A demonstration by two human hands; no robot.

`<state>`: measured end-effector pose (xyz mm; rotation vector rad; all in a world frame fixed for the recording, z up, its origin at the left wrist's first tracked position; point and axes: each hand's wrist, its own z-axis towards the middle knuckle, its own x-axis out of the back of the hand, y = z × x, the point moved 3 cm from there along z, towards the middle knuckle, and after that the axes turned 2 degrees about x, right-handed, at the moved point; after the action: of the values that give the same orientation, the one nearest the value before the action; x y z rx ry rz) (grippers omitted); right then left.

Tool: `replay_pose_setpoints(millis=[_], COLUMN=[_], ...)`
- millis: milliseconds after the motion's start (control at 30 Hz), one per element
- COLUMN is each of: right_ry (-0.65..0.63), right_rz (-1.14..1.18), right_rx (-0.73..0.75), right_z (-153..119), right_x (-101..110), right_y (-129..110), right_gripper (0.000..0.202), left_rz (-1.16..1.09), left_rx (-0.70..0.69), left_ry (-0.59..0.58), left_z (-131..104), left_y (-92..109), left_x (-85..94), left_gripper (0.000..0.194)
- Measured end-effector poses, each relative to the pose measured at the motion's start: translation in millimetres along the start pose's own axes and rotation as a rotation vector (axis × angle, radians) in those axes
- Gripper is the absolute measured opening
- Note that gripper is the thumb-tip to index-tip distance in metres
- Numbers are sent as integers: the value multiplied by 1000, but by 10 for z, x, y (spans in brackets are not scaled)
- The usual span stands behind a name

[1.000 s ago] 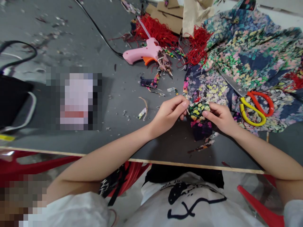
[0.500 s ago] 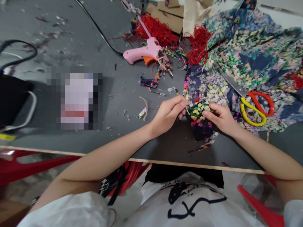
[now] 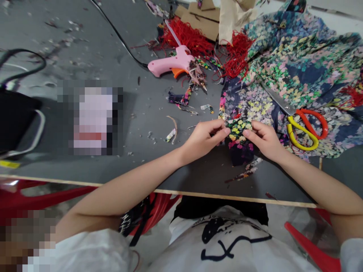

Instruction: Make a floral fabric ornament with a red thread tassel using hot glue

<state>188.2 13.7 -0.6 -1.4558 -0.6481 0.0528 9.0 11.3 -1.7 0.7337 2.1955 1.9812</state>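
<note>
A small dark floral cloth piece (image 3: 239, 129) with yellow, green and pink flowers is stretched between my two hands. My left hand (image 3: 206, 136) pinches its left edge between thumb and fingers. The right edge is pinched by my right hand (image 3: 263, 139). Behind it spreads a large floral fabric (image 3: 300, 75). Scissors (image 3: 307, 126) with one red and one yellow handle lie on that fabric, right of my right hand.
A pink glue gun (image 3: 170, 63) with a black cord lies beyond my left hand. Red threads (image 3: 190, 37) and cardboard (image 3: 202, 19) are at the back. Fabric scraps (image 3: 180, 97) dot the grey table (image 3: 147, 166). A black bag (image 3: 17, 121) and a blurred-out object stand left.
My left thumb and fingers have shifted onto the cloth's left edge, and the thumb now lies over it. The cloth appears flatter. My right hand has barely moved.
</note>
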Motion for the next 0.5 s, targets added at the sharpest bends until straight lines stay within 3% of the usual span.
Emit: replay_pose_setpoints(millis=[500], right_ry=[-96], right_rz=[-4], right_rx=[7], right_z=[6], right_x=[-6], right_y=[-31], right_gripper=[48], left_rz=[-77], left_rx=[-55], left_ry=[80], left_z=[-41], left_y=[84], left_x=[52], left_gripper=[37])
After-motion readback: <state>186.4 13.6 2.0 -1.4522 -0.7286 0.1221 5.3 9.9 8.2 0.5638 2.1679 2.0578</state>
